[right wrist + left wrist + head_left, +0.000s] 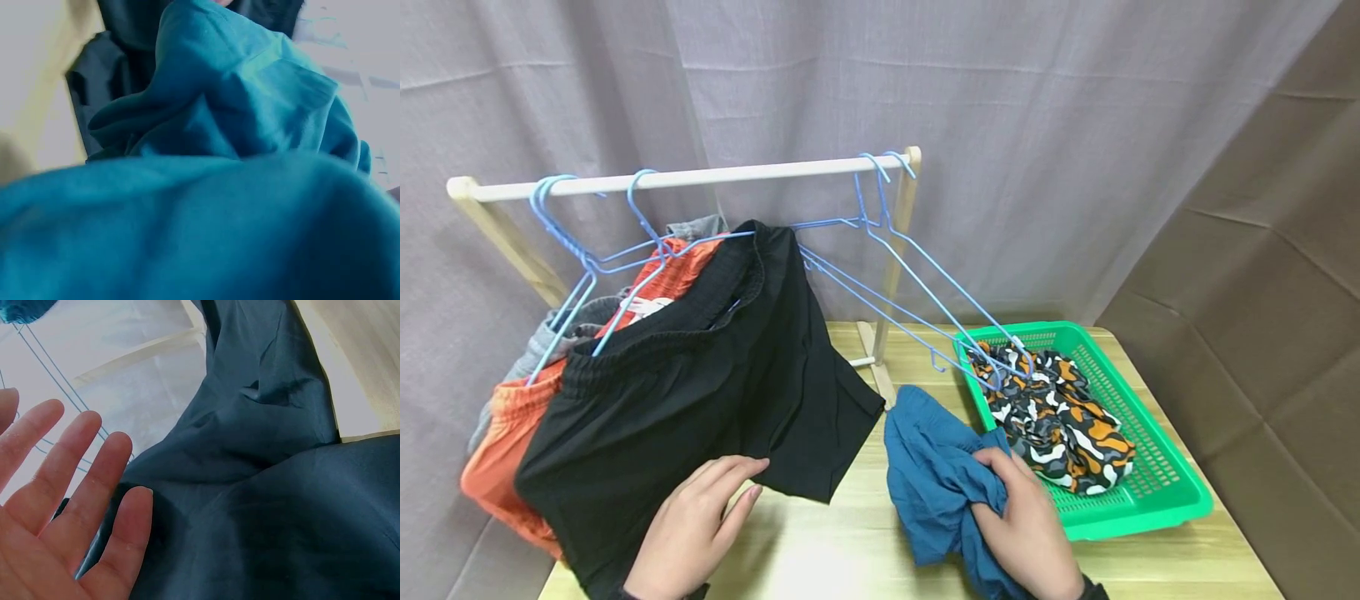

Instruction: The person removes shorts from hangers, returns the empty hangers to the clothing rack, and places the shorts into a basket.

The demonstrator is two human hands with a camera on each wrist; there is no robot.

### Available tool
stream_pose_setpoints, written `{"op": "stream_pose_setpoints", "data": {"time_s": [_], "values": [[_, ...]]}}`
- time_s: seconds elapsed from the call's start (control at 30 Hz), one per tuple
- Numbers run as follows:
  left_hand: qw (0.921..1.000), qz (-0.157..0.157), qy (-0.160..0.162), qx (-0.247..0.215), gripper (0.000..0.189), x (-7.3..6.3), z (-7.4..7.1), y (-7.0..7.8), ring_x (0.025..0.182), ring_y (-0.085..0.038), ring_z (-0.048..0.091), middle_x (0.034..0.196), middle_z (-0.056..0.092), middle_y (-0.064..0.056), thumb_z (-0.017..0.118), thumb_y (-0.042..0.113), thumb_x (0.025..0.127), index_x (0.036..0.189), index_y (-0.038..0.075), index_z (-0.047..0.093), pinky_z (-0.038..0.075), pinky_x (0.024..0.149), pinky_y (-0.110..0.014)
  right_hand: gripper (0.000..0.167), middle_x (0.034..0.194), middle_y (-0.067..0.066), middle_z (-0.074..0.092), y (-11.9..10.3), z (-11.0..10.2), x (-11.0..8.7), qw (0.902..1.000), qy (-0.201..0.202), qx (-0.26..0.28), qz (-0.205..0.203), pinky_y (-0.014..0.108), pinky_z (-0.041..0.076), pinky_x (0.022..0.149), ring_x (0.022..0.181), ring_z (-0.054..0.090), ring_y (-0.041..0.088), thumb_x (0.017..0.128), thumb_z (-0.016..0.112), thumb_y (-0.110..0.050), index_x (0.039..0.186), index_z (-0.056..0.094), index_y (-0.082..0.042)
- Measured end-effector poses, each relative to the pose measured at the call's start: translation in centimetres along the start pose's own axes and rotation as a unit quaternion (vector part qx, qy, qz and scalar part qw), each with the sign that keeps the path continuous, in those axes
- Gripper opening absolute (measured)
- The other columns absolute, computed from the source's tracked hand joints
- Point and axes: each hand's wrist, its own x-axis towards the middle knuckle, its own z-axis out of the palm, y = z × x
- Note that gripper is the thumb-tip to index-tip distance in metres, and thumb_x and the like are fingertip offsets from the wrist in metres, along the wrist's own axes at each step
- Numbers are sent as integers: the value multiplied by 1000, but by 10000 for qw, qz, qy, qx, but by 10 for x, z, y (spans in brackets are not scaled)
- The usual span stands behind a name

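Far left on my head view: grey-blue garment hangs at the back, mostly hidden. Orange shorts in front of it, white drawstring showing. Nearest me, black shorts, waistband on a blue hanger. All hang from the white rail of a wood-ended rack, over the left side of the bench.

Left hand sits by the lower part of the black shorts, toward the bench's front edge. I read its fingers as extended and apart, no grip; I can't tell if they touch the fabric.

Rack's right foot is near the bench's back edge. Two more blue hangers at the rail's right end, lower ends overlapping the basket from my angle.

Blue cloth is crumpled, front of bench, just left of the basket. I have the right hand clamped on it, pinched between thumb and fingers. Can't tell if its lower part rests on wood.

Green basket sits along the bench's right edge, orange-black-white patterned garment bunched inside.
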Motion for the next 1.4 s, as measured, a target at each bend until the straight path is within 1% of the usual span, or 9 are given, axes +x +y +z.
{"op": "stream_pose_setpoints", "data": {"time_s": [0.3,0.5,0.6,0.73,0.83,0.93,1.07,1.27,1.4], "values": [[10000,-17,-27,-20,38,-1,1,-1,113,-10,70,126,72,13,84,14,96,132,25,77,56,92,-35,57,116,-7,71,6,-64,-16,9994,336,47,71,14,43,89,104,63,7,74,86,9,117,74,-26],[10000,-20,-36,-68,39,-1,2,-2,113,-10,71,126,72,14,84,14,97,133,25,77,56,92,-35,60,113,-17,67,33,-99,-36,9981,524,316,56,9,40,86,101,57,-4,66,82,17,115,75,-17],[9999,13,-5,-109,39,-1,2,-1,113,-11,71,126,73,13,84,12,96,133,24,77,56,93,-33,56,108,-30,64,43,-119,-44,9946,811,66,641,9,41,77,91,56,-7,69,82,14,116,76,-16],[9998,53,-2,-170,40,-1,1,-1,113,-11,71,127,73,13,85,11,95,133,23,77,55,94,-31,47,100,-46,53,48,-149,-43,9785,1172,-570,1599,12,39,68,78,49,-13,78,83,3,120,74,-17],[9999,49,-17,-140,40,-2,1,-1,113,-11,71,127,73,13,84,12,95,133,23,77,55,95,-31,46,103,-37,53,48,-165,-32,9652,1374,-954,2009,17,37,71,80,43,-15,83,80,-2,126,71,-14],[9999,18,0,-103,39,-3,0,-2,114,-11,71,127,73,13,85,12,95,132,24,77,54,95,-31,46,111,-9,64,46,-174,-12,9549,1597,-1127,2234,25,38,81,87,48,-4,87,72,-2,132,67,-8],[9999,31,60,-125,39,-3,0,-1,114,-12,71,127,73,13,85,12,95,132,23,78,54,95,-32,46,113,13,60,45,-180,22,9500,2160,-984,2030,28,32,85,91,45,7,89,62,1,135,62,0],[9999,-7,63,-135,40,-4,-2,-1,114,-12,71,127,73,13,85,12,95,132,24,77,53,95,-32,33,107,-26,51,56,-166,68,9558,2618,5,1340,28,29,85,97,43,0,95,59,-2,128,62,-2],[9999,10,58,-143,40,-5,-2,-1,114,-12,71,128,73,12,85,11,95,132,23,77,54,95,-33,34,115,-19,52,72,-141,86,9668,2354,320,937,30,31,87,103,47,11,98,55,-3,132,56,4]]}}
